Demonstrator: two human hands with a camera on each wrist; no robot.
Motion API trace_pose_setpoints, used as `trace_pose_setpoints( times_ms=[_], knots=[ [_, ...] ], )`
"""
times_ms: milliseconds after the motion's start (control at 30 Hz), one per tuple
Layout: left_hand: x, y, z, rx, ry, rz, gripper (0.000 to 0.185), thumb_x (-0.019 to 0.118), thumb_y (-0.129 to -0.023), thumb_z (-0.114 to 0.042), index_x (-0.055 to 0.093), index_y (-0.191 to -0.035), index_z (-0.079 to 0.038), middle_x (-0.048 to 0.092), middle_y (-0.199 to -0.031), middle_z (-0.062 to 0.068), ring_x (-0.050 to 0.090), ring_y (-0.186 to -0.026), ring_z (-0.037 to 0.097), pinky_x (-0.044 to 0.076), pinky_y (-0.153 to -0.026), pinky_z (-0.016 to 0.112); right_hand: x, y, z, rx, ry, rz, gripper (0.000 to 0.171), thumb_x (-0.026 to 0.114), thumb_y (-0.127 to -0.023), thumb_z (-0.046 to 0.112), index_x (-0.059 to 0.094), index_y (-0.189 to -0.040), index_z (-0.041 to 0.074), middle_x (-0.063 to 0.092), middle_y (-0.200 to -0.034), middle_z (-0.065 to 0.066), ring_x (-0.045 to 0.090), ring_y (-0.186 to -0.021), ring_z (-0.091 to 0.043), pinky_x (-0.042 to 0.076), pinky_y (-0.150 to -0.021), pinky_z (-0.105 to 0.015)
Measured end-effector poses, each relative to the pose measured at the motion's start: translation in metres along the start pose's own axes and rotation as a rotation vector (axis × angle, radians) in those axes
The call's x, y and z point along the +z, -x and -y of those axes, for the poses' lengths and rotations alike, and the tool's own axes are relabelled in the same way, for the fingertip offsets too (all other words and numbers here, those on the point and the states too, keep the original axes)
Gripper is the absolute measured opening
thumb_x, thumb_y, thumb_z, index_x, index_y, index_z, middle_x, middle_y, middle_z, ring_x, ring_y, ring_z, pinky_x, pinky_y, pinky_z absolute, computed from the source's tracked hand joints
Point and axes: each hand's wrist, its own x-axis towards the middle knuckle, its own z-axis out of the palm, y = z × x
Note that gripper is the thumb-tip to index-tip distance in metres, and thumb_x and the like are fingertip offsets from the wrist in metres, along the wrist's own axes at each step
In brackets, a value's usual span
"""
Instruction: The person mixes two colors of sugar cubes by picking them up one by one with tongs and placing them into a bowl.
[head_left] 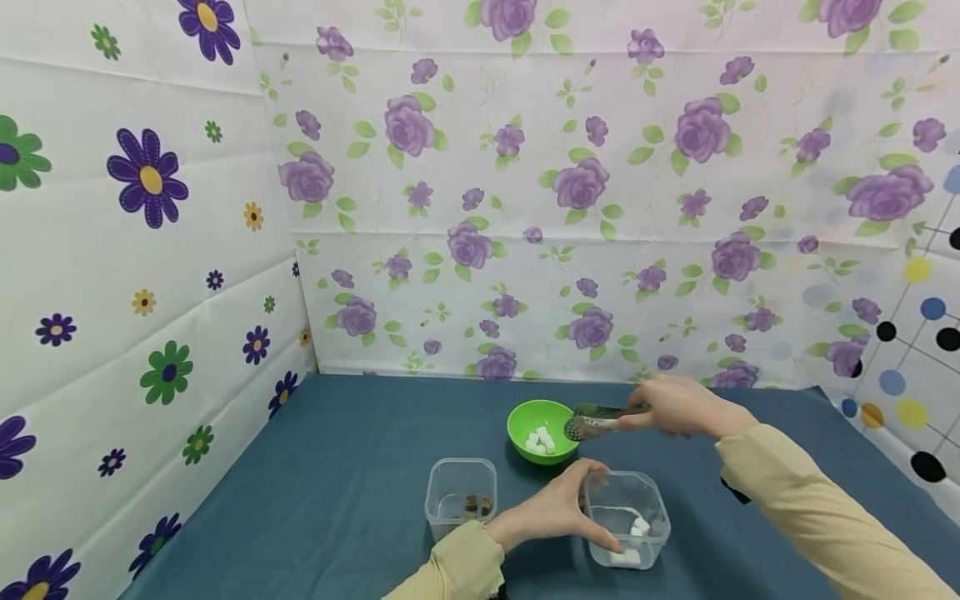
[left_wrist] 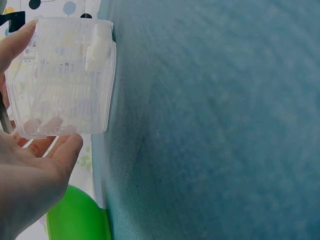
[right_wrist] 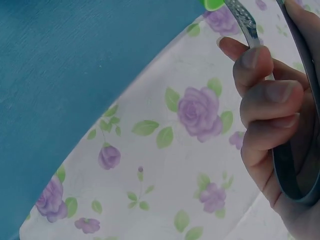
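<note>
Straight ahead at twelve o'clock, a back wall (head_left: 600, 192) draped in white sheeting printed with purple roses and green leaves, faint horizontal fold lines running across it. Swing to nine o'clock: the left wall (head_left: 135, 275) wears a different print, bold purple, green and yellow daisies on white. Over at three o'clock, a strip of wall (head_left: 926, 333) with coloured dots joined by thin black lines. Down at six o'clock, a table (head_left: 360, 450) covered in dark teal cloth, meeting the walls snugly. The light is soft and even, with no hard shadows.
</note>
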Motion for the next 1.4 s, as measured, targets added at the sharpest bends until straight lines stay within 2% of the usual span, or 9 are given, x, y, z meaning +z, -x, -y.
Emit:
trace_pose_setpoints(
  times_ms=[100, 267, 533, 800, 933, 1133, 1267, 1367, 1400],
  knots=[
    [0.0, 0.0, 0.001, 0.002, -0.007, 0.0, 0.068, 0.07, -0.079, -0.011, 0.032, -0.135, -0.012, 0.041, -0.126, -0.001, 0.043, -0.112, 0.014, 0.043, -0.08, 0.027, -0.003, 0.007, -0.001, 0.055, -0.02, 0.018, 0.044, 0.058, -0.082, 0.053, 0.068, -0.098, 0.013, 0.048, -0.047, 0.002, 0.043, -0.036, -0.012, 0.038, -0.038, -0.029],
    [0.0, 0.0, 0.001, 0.003, -0.011, -0.004, 0.069, 0.07, -0.079, -0.011, 0.032, -0.136, -0.01, 0.041, -0.126, -0.001, 0.043, -0.112, 0.014, 0.043, -0.079, 0.027, -0.007, 0.017, -0.006, 0.087, -0.02, 0.014, 0.049, 0.052, -0.081, 0.06, 0.064, -0.092, 0.014, 0.048, -0.054, 0.002, 0.045, -0.04, -0.013, 0.037, -0.042, -0.03],
    [0.0, 0.0, 0.002, 0.0, 0.0, -0.005, 0.069, 0.07, -0.079, -0.009, 0.032, -0.136, -0.012, 0.04, -0.128, 0.002, 0.042, -0.114, 0.015, 0.042, -0.081, 0.027, -0.009, 0.03, -0.014, 0.119, -0.081, 0.012, 0.046, 0.048, -0.085, 0.058, 0.057, -0.09, 0.013, 0.046, -0.05, -0.002, 0.043, -0.035, -0.016, 0.04, -0.039, -0.031],
    [0.001, -0.001, 0.002, -0.004, 0.006, -0.015, 0.069, 0.07, -0.078, -0.007, 0.032, -0.135, -0.014, 0.041, -0.128, 0.002, 0.042, -0.115, 0.016, 0.042, -0.081, 0.027, -0.015, 0.042, -0.016, 0.171, -0.156, 0.035, 0.045, 0.042, -0.088, 0.056, 0.05, -0.094, 0.012, 0.048, -0.057, -0.005, 0.046, -0.041, -0.024, 0.04, -0.049, -0.033],
    [0.001, -0.001, 0.003, -0.001, 0.006, -0.006, 0.07, 0.07, -0.079, -0.007, 0.031, -0.136, -0.01, 0.041, -0.129, 0.003, 0.041, -0.115, 0.016, 0.042, -0.081, 0.027, -0.016, 0.046, -0.017, 0.148, -0.176, 0.03, 0.043, 0.043, -0.09, 0.054, 0.047, -0.093, 0.011, 0.048, -0.059, -0.004, 0.045, -0.042, -0.023, 0.038, -0.049, -0.033],
    [0.001, -0.001, 0.001, 0.006, -0.002, -0.008, 0.069, 0.07, -0.079, -0.006, 0.031, -0.136, -0.01, 0.041, -0.128, 0.001, 0.042, -0.114, 0.016, 0.042, -0.08, 0.027, -0.014, 0.052, -0.02, 0.125, -0.23, 0.019, 0.04, 0.045, -0.091, 0.048, 0.043, -0.093, 0.009, 0.047, -0.064, -0.005, 0.044, -0.043, -0.022, 0.038, -0.049, -0.032],
    [0.001, -0.002, 0.001, 0.006, -0.003, -0.008, 0.07, 0.07, -0.079, -0.006, 0.031, -0.136, -0.01, 0.041, -0.128, 0.003, 0.042, -0.114, 0.016, 0.042, -0.08, 0.027, -0.014, 0.057, -0.025, 0.115, -0.27, 0.041, 0.035, 0.041, -0.095, 0.043, 0.04, -0.093, 0.009, 0.054, -0.071, -0.005, 0.039, -0.038, -0.018, 0.037, -0.046, -0.031],
    [0.001, -0.001, 0.0, 0.01, -0.001, -0.004, 0.069, 0.07, -0.079, -0.006, 0.031, -0.136, -0.01, 0.04, -0.129, 0.003, 0.041, -0.115, 0.016, 0.042, -0.081, 0.027, -0.016, 0.061, -0.026, 0.104, -0.204, 0.016, 0.033, 0.04, -0.096, 0.042, 0.04, -0.091, 0.009, 0.054, -0.069, -0.002, 0.038, -0.04, -0.015, 0.035, -0.044, -0.029],
    [0.001, -0.001, 0.0, 0.01, 0.001, -0.003, 0.069, 0.07, -0.079, -0.006, 0.031, -0.136, -0.01, 0.041, -0.129, 0.002, 0.041, -0.115, 0.016, 0.042, -0.081, 0.027, -0.017, 0.062, -0.025, 0.108, -0.161, 0.0, 0.033, 0.041, -0.095, 0.043, 0.041, -0.09, 0.01, 0.049, -0.064, -0.001, 0.038, -0.041, -0.014, 0.035, -0.043, -0.029]
  ],
)
